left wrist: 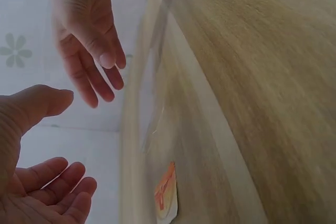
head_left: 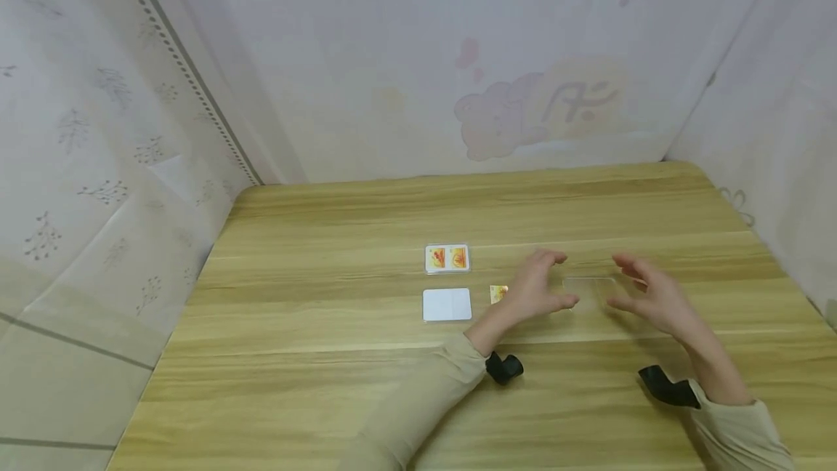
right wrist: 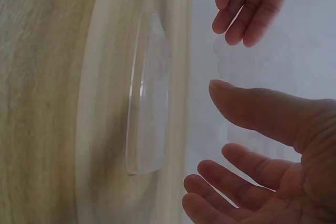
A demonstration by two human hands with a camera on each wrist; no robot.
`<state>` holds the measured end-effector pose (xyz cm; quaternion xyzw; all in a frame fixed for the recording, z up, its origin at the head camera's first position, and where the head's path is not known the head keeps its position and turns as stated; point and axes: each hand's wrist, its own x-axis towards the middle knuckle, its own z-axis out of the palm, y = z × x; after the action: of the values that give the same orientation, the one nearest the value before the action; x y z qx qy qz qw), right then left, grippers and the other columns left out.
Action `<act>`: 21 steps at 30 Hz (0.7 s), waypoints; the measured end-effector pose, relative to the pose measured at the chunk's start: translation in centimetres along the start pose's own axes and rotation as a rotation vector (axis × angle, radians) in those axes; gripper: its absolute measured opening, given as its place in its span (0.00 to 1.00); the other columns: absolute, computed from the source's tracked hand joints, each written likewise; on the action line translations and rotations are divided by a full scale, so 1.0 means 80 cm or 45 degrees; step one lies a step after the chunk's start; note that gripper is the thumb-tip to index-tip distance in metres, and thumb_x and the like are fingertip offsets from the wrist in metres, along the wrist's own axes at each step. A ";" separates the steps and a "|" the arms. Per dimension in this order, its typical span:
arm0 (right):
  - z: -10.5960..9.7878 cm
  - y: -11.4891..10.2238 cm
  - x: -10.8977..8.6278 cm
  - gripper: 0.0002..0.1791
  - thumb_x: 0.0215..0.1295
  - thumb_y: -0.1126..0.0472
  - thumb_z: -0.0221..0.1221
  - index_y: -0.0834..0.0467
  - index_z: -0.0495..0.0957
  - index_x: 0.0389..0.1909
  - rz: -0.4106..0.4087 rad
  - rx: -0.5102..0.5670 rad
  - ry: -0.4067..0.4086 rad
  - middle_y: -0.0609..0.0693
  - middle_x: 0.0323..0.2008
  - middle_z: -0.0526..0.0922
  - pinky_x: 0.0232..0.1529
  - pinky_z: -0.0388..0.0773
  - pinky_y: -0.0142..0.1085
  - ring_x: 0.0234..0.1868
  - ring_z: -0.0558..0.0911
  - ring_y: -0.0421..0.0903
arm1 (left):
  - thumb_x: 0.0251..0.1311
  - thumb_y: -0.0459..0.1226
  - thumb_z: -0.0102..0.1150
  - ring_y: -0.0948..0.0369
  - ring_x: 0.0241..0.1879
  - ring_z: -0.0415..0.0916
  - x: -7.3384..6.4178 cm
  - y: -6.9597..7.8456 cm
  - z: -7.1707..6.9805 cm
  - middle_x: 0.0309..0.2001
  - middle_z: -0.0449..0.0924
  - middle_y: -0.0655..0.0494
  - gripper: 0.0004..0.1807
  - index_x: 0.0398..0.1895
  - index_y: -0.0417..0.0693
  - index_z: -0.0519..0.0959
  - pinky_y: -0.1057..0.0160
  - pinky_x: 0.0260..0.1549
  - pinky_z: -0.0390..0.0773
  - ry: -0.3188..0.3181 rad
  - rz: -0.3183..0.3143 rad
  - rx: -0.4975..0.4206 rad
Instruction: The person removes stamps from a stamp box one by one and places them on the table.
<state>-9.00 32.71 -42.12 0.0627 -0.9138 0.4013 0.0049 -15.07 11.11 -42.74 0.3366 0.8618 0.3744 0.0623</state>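
A thin clear plastic rectangle (head_left: 590,294), seen edge-on as a clear plastic piece (right wrist: 148,98) in the right wrist view, lies on the wooden table. To its left hovers my left hand (head_left: 538,286), holding nothing, with thumb and fingers spread apart. My right hand (head_left: 657,300) is raised on the other side, palm facing the left one, also holding nothing. Both hands look apart from the plastic. A small orange and yellow stamp-like paper (head_left: 498,294) lies partly hidden behind the left hand; the left wrist view shows an orange paper (left wrist: 167,195) too.
Left of the hands lies a clear-edged case (head_left: 447,258) with two orange printed pieces. Just nearer sits a white rectangular piece (head_left: 447,304) with a clear border. The wooden table (head_left: 294,296) meets pale printed curtains (head_left: 366,93) at the back and sides.
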 end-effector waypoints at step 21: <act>0.005 0.018 0.012 0.35 0.42 0.72 0.70 0.80 0.67 0.53 -0.115 -0.261 -0.138 0.76 0.49 0.71 0.50 0.64 0.61 0.51 0.69 0.72 | 0.46 0.45 0.71 0.61 0.59 0.65 0.023 0.010 0.038 0.58 0.70 0.55 0.38 0.62 0.45 0.68 0.72 0.58 0.62 -0.212 -0.127 0.467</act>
<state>-10.07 33.26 -43.39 0.1246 -0.9452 0.3010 -0.0202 -14.96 14.48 -44.09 0.3291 0.9229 0.1784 0.0895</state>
